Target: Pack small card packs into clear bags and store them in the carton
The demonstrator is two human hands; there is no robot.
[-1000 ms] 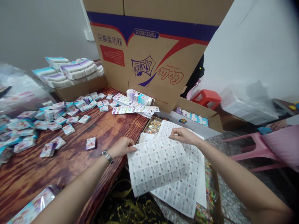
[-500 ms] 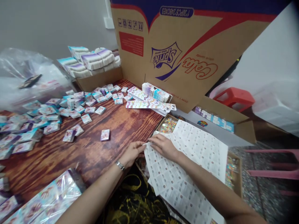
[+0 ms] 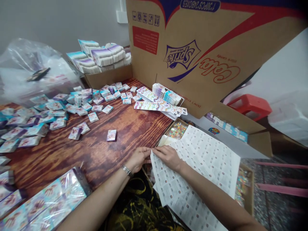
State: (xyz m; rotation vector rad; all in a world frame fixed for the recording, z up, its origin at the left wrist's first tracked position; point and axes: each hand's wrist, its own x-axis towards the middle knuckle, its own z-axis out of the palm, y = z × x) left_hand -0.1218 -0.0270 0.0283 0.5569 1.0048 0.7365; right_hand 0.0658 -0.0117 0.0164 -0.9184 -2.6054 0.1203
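Note:
A large white sheet of paper [image 3: 204,157] with rows of small print lies slanted over a shallow carton, with more printed paper under its lower edge. At its upper left corner, my left hand [image 3: 139,158] pinches the paper between thumb and fingers; a metal watch band circles that wrist. My right hand [image 3: 170,157] lies over the same edge, its fingertips closed on the paper close to the left fingers. The right thumb is mostly hidden. To the left of both hands, a single small printed box [image 3: 111,135] sits on the wooden table [image 3: 96,157].
Many small boxes [image 3: 55,112] are heaped at left, beside a plastic bag [image 3: 36,73]. Shrink-wrapped boxes [image 3: 48,202] lie at front left. Sticker strips [image 3: 154,106] rest before a big carton [image 3: 183,54]. Colourful small packets [image 3: 178,129] show in the shallow carton. A red stool [image 3: 250,106] stands right.
The view has shifted a little, so the scene sits further right. My right fingertips have come closer to the left ones at the sheet's corner. Both hands still hold the paper.

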